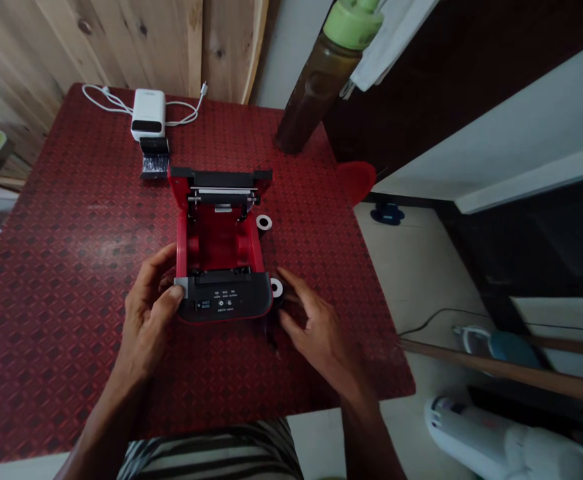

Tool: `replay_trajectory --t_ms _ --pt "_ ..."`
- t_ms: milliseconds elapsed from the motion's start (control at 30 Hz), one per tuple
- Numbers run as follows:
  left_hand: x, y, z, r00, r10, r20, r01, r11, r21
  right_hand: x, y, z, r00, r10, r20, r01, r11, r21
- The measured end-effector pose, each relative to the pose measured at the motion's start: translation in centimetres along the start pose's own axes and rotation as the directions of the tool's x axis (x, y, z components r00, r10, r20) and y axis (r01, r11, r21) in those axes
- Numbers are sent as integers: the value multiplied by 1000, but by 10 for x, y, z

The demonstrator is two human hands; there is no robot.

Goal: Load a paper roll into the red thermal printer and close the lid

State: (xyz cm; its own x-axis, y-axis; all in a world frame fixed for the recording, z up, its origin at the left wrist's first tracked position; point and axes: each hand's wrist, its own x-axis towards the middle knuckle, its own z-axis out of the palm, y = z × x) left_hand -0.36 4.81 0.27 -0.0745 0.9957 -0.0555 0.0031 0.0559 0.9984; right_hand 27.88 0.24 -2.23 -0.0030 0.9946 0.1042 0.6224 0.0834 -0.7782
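Observation:
A red and black label printer [226,298] stands on the table with its lid [221,180] raised and its red inner bay showing. No roll is visible inside that bay. My left hand [148,303] grips the front left corner, thumb on top of the black panel and fingers at the side. To the right of the printer, my right hand [314,320] has its thumb and fingers around a small paper roll [276,288], whose white end faces up. Another roll [264,223] stands farther back, close to the printer's right side.
A white power bank [148,110] with a white cable [186,120] lies at the back of the red patterned table [96,247]. In front of it is a small black printed piece [155,164]. A tall dark bottle with a green cap [316,80] stands at the back right corner.

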Motion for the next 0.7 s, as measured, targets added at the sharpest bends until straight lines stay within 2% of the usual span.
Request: replay_trajectory --t_ms 100,167,233,333,467,567,633,700 --pt "-1 -1 -1 1000 -25 -2 25 1000 -3 8 1 -26 1000 -19 14 20 996 -87" --pt "-1 -1 0 1000 -22 -5 22 1000 3 27 0 -42 998 -31 -49 25 992 -123" --pt "-1 -1 0 1000 -15 -1 15 1000 2 54 -1 -49 993 -43 -105 32 994 -108" --pt "0 1 0 1000 -16 9 16 1000 -9 100 2 -36 997 -37 -65 35 999 -31" --pt "0 3 1 1000 -19 14 19 1000 -15 138 9 4 999 -51 -19 51 999 8" --pt "-1 3 1 1000 -20 20 21 1000 -23 143 12 20 998 -54 -31 55 998 30" --pt "-1 3 1 999 -21 25 21 999 -34 140 11 18 998 -39 -55 41 998 47" --pt "-1 2 1 999 -23 30 24 999 -41 135 8 6 996 -19 -86 25 997 69"
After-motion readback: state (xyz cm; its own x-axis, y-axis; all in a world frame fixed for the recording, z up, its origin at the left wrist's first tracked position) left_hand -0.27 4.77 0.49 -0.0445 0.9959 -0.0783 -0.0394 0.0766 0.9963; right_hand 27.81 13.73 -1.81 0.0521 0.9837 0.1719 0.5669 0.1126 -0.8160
